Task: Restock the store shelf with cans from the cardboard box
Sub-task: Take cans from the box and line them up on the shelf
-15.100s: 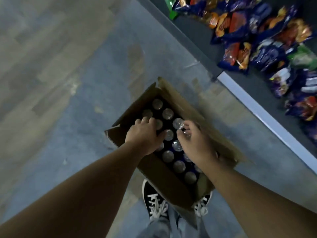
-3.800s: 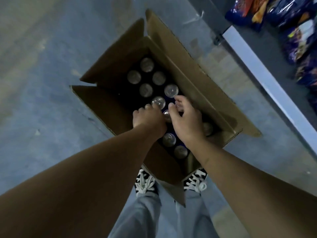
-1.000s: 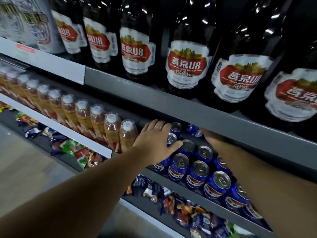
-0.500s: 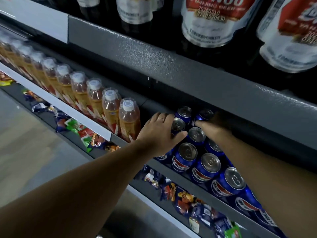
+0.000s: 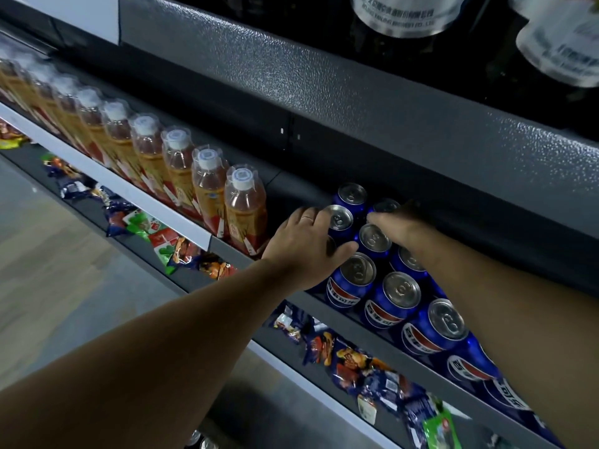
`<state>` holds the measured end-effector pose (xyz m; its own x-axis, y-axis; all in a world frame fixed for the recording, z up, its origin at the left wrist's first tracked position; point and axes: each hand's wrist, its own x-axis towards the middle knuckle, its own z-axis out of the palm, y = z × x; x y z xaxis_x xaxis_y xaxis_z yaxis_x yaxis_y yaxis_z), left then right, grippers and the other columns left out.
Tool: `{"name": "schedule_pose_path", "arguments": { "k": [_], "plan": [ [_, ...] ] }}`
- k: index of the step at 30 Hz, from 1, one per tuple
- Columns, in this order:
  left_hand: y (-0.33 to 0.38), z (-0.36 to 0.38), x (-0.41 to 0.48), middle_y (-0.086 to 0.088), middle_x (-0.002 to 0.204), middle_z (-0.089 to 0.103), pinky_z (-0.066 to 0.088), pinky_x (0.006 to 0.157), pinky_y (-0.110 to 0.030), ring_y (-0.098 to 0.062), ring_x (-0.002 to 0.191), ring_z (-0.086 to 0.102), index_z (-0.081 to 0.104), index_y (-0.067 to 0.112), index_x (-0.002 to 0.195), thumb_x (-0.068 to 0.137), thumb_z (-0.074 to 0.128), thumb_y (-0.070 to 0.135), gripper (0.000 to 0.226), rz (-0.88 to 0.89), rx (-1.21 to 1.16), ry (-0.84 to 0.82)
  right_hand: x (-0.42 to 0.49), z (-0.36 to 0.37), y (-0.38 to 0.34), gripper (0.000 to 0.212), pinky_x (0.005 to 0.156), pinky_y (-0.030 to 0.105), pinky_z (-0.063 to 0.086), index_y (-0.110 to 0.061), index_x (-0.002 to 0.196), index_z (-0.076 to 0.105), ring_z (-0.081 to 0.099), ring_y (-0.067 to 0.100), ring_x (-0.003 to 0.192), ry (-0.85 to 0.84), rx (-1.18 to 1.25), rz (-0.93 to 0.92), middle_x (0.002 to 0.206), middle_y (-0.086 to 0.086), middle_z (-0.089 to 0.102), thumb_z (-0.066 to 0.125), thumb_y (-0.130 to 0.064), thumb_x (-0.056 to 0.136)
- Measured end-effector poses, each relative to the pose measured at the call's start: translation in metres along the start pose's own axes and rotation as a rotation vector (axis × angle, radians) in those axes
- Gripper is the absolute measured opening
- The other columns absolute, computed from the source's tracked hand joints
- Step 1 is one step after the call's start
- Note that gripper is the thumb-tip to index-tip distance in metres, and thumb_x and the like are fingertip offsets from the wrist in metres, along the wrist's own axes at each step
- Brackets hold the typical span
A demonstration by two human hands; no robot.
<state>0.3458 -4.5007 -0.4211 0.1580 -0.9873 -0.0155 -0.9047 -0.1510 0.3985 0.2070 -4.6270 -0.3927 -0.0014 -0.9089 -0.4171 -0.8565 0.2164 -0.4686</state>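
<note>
Blue Pepsi cans [image 5: 393,299] stand in rows on the grey middle shelf [image 5: 304,298]. My left hand [image 5: 301,251] reaches in at the left end of the rows and grips a blue can [image 5: 339,219] between fingers and thumb. My right hand [image 5: 397,223] is further back under the shelf above, its fingers curled over a back-row can [image 5: 385,205] that is mostly hidden. Another can [image 5: 351,194] stands behind them. The cardboard box is out of view; two can tops [image 5: 201,441] show at the bottom edge.
Orange drink bottles [image 5: 244,210] line the same shelf just left of my left hand. The thick grey shelf front [image 5: 356,92] above hangs low over the cans, with large bottles [image 5: 557,50] on it. Snack bags [image 5: 366,374] fill the shelf below. The floor lies at the left.
The view has dropped and moved closer to the can rows. My right hand has come slightly forward over the back-row can. My left hand stays on its can.
</note>
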Motion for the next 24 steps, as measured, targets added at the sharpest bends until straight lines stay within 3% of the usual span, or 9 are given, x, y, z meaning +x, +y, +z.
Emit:
{"name": "schedule_pose_path", "arguments": {
  "k": [3,6,9,12,14,17,21,24],
  "plan": [
    [0.000,-0.001,-0.004,-0.010,0.159,0.031,0.024,0.120,-0.043,-0.027,0.150,0.019,0.023,0.016,0.154,0.091,0.035,0.073,0.085,-0.003,-0.005,-0.002,-0.002,0.000,0.001,0.087,0.080,0.037,0.041,-0.012,0.146,0.035,0.053,0.031,0.109,-0.023,0.017,-0.003,0.123,0.015,0.052,0.061,-0.064,0.082],
    [0.001,-0.008,-0.008,-0.009,0.156,0.036,0.028,0.118,-0.041,-0.026,0.148,0.024,0.028,0.016,0.152,0.092,0.037,0.071,0.082,0.016,-0.007,0.034,-0.011,-0.004,-0.002,0.103,0.096,0.045,0.039,-0.016,0.153,0.024,0.045,0.037,0.130,0.007,0.076,-0.028,0.147,0.016,0.041,0.050,-0.081,0.078],
    [0.001,-0.022,-0.014,-0.009,0.153,0.039,0.032,0.116,-0.039,-0.024,0.145,0.028,0.030,0.014,0.150,0.093,0.040,0.068,0.079,0.031,-0.025,0.081,-0.025,-0.010,-0.012,0.079,0.102,0.044,0.038,-0.016,0.149,0.034,0.043,0.035,0.134,0.136,0.144,-0.192,0.150,0.013,0.041,0.044,-0.069,0.092],
    [-0.001,-0.043,-0.019,-0.009,0.154,0.038,0.032,0.114,-0.038,-0.023,0.145,0.029,0.029,0.014,0.152,0.095,0.042,0.065,0.078,0.049,-0.049,0.132,-0.044,-0.011,-0.030,0.061,0.092,0.034,0.038,-0.017,0.144,0.044,0.047,0.028,0.130,0.215,0.203,-0.361,0.144,0.009,0.049,0.046,-0.057,0.097],
    [-0.005,-0.058,-0.024,-0.009,0.156,0.036,0.032,0.114,-0.040,-0.024,0.145,0.028,0.027,0.014,0.153,0.095,0.041,0.065,0.078,0.050,-0.060,0.156,-0.057,-0.005,-0.047,0.061,0.094,0.032,0.038,-0.017,0.142,0.046,0.047,0.027,0.130,0.221,0.184,-0.429,0.143,0.007,0.050,0.046,-0.058,0.096],
    [-0.018,-0.077,-0.035,-0.010,0.155,0.037,0.033,0.115,-0.043,-0.026,0.145,0.030,0.028,0.014,0.153,0.095,0.041,0.065,0.078,0.034,-0.067,0.200,-0.076,0.008,-0.068,0.076,0.107,0.045,0.041,-0.024,0.146,0.041,0.047,0.029,0.132,0.197,0.180,-0.498,0.146,0.007,0.048,0.044,-0.071,0.086],
    [-0.052,-0.101,-0.065,-0.012,0.151,0.041,0.034,0.110,-0.042,-0.029,0.142,0.033,0.033,0.012,0.150,0.096,0.045,0.060,0.073,0.000,-0.070,0.261,-0.107,0.042,-0.096,0.064,0.108,0.041,0.041,-0.024,0.147,0.042,0.050,0.027,0.130,0.177,0.183,-0.627,0.141,0.007,0.055,0.045,-0.061,0.095],
    [-0.086,-0.114,-0.091,-0.014,0.146,0.045,0.037,0.106,-0.043,-0.031,0.137,0.038,0.036,0.010,0.146,0.097,0.046,0.058,0.070,-0.035,-0.075,0.278,-0.134,0.072,-0.118,0.062,0.113,0.040,0.037,-0.023,0.146,0.043,0.044,0.020,0.136,0.185,0.217,-0.706,0.148,0.001,0.050,0.047,-0.058,0.095]
  ]
}}
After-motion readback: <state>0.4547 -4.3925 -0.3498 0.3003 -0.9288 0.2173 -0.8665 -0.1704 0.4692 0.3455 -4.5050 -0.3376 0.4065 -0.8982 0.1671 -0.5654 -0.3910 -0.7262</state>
